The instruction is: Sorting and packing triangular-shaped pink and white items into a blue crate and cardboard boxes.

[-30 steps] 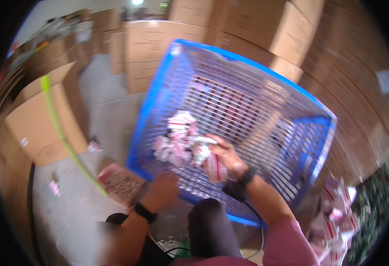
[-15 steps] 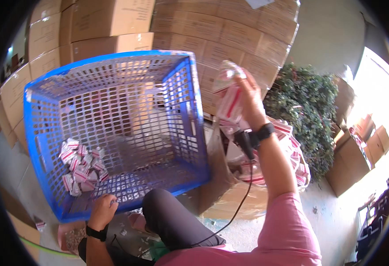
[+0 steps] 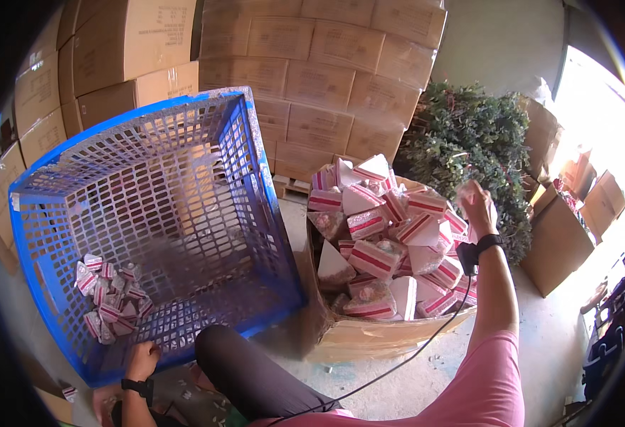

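Observation:
My left hand [image 3: 141, 361] is closed just outside the near rim of a blue plastic basket [image 3: 38, 274]; whatever its fingers hold, if anything, is hidden. A heap of wrapped cake-slice-shaped pieces [image 3: 115, 299], white with red stripes, lies in the basket's near left corner. My right hand [image 3: 477, 208] is raised at the far right side of an open cardboard carton [image 3: 380, 340]. Its fingers are bent and slightly blurred, so its grip is unclear. Similar striped wedges [image 3: 374, 257], white with pink and red bands, fill the carton to the top.
Stacked cardboard boxes [image 3: 319, 78] stand behind the basket and carton. Leafy green artificial foliage [image 3: 472, 142] rises beyond my right hand. Another open carton [image 3: 555, 245] is at the right. A black cable [image 3: 383, 373] runs from my right wrist across my lap.
My right hand has moved right, from between basket and carton to the carton's far right side. The wrapped piece it held no longer shows in it. My view has shifted right.

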`<state>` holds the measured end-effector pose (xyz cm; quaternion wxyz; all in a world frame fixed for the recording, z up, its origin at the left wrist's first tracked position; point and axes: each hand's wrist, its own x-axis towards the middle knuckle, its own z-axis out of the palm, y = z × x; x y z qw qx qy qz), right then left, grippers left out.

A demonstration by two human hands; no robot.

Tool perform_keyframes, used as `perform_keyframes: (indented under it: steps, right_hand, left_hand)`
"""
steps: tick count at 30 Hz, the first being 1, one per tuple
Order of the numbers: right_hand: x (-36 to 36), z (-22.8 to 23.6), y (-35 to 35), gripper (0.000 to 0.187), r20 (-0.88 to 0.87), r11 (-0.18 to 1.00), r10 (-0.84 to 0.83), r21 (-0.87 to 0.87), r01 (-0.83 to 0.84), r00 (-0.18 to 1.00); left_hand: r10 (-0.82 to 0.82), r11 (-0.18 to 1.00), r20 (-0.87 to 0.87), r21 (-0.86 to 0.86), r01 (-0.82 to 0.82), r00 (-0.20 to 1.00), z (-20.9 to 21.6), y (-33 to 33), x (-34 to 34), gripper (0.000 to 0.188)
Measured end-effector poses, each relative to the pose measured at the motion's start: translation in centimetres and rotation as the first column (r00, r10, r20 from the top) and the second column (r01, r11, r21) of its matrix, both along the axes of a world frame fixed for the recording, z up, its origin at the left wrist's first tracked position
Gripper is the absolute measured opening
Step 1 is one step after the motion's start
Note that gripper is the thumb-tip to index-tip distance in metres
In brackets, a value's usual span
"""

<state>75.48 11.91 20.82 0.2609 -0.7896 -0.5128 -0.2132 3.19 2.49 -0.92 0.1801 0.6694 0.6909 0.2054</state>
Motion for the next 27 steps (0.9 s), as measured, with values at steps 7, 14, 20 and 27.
perform_keyframes:
  steps: [7, 14, 20, 27]
  right_hand:
    - [3.6, -7.2, 5.1, 0.041, -0.227, 0.945, 0.255, -0.147, -0.292, 0.94]
    - [18.8, -8.7, 9.6, 0.063, 0.138, 0.898, 0.421, 0.077, -0.434, 0.896]
    - [14.1, -1.3, 16.3, 0.043, 0.267, 0.884, 0.381, 0.177, -0.434, 0.885]
    - [-11.9, 7.0, 15.2, 0.033, 0.676, 0.74, 0.443, 0.096, -0.666, 0.589]
  left_hand:
    - [0.006, 0.996, 0.06, -0.094, 0.0, 0.998, -1.5, 0.3, -0.7, 0.016]
    - [0.064, 0.998, 0.096, -0.02, -0.062, 0.993, -1.4, 1.8, 0.6, 0.016]
    - [0.192, 0.972, 0.202, 0.097, -0.215, 0.96, -0.8, -0.5, -1.1, 0.016]
    - [0.3, 0.889, 0.319, 0.248, -0.385, 0.899, 1.0, -3.2, -3.7, 0.016]
